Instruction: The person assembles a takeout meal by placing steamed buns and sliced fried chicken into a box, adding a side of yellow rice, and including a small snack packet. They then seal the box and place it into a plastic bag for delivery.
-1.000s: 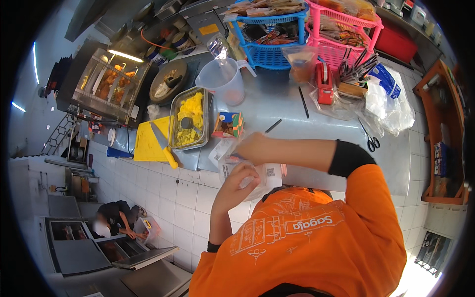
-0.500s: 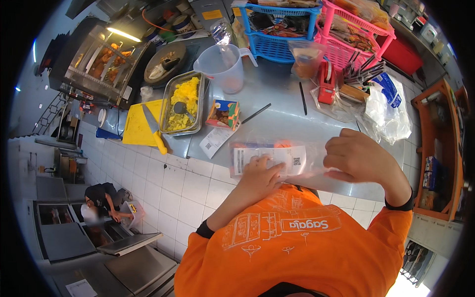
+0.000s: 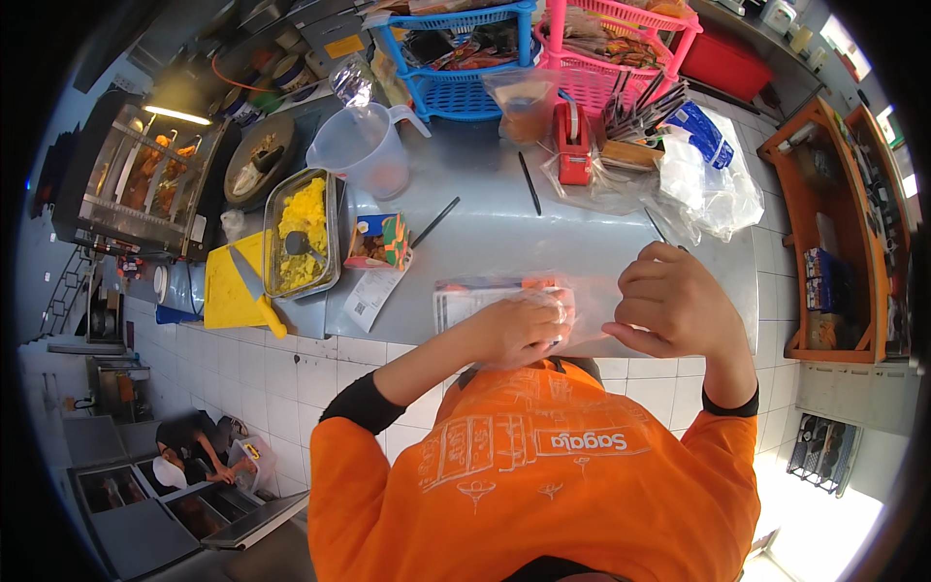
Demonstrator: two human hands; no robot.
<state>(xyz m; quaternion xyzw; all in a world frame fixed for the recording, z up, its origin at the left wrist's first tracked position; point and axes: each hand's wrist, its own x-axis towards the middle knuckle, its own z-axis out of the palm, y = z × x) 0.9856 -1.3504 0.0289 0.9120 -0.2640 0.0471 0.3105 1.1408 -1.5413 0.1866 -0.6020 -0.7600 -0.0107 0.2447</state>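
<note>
A clear plastic bag [image 3: 589, 308] lies flat at the near edge of the steel table. A white printed slip [image 3: 460, 308] is on its left part, with something blue and orange showing inside. My left hand [image 3: 529, 328] rests over the bag's middle, fingers bent and closed on the plastic. At the bag's right end, my right hand [image 3: 671, 303] is curled with the thumb toward the film, seemingly pinching it; the exact grip is partly hidden. Left of the bag sits a small open food box [image 3: 380, 242], beside a paper receipt [image 3: 371, 294].
On the left are a knife [image 3: 255, 288], a yellow cutting board [image 3: 223, 296], a glass dish of yellow food [image 3: 303, 209] and a measuring jug [image 3: 359, 145]. A red tape dispenser [image 3: 573, 155] and plastic bags [image 3: 713, 194] lie back right. A co-worker [image 3: 194, 451] crouches lower left.
My left hand has slid right along the bag, uncovering the slip's left part, and its fingers have bent. My right hand stays curled by the bag's right end. The view has shifted.
</note>
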